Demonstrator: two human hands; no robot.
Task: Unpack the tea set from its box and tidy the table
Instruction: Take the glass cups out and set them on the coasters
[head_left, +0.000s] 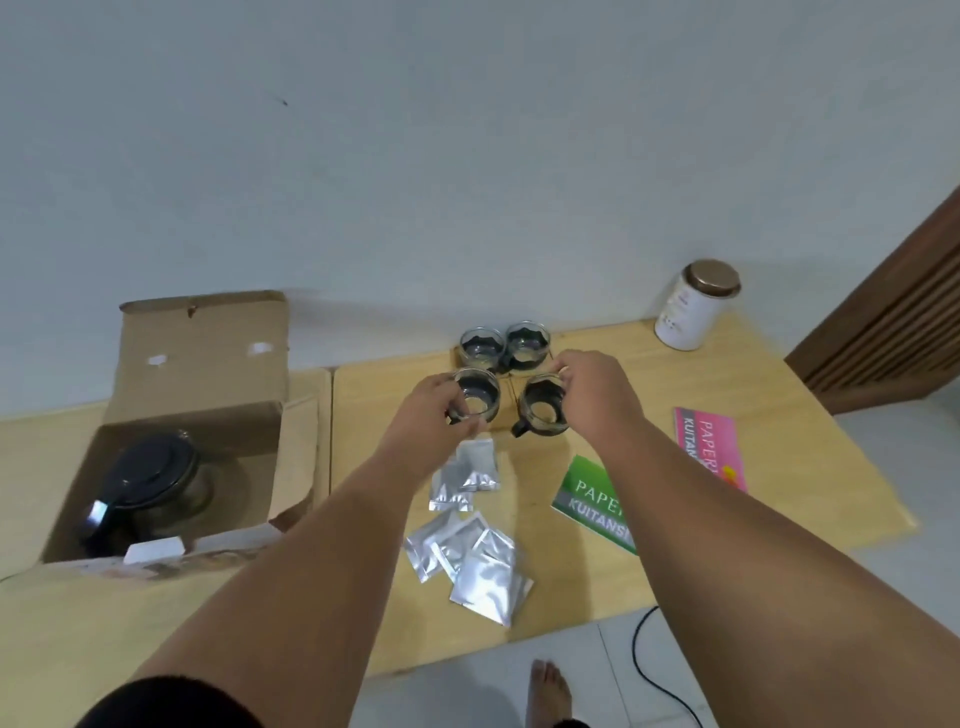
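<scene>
An open cardboard box (197, 374) stands at the left with a glass teapot with a black lid (150, 480) inside it. At the back middle of the wooden table (753, 395), two glass cups, one on the left (482, 345) and one on the right (528, 341), stand side by side. In front of them my left hand (431, 410) grips a third glass cup (476, 396). My right hand (589, 382) holds a fourth glass cup with a black handle (540, 413) by its rim. Both held cups are at or just above the tabletop.
Several silver foil sachets (470, 525) lie in the middle near the table's front. A green booklet (592, 499) and a pink booklet (706, 441) lie to the right. A white jar with a brown lid (693, 306) stands at the back right. A black cable (649, 665) and a bare foot (548, 686) are on the floor.
</scene>
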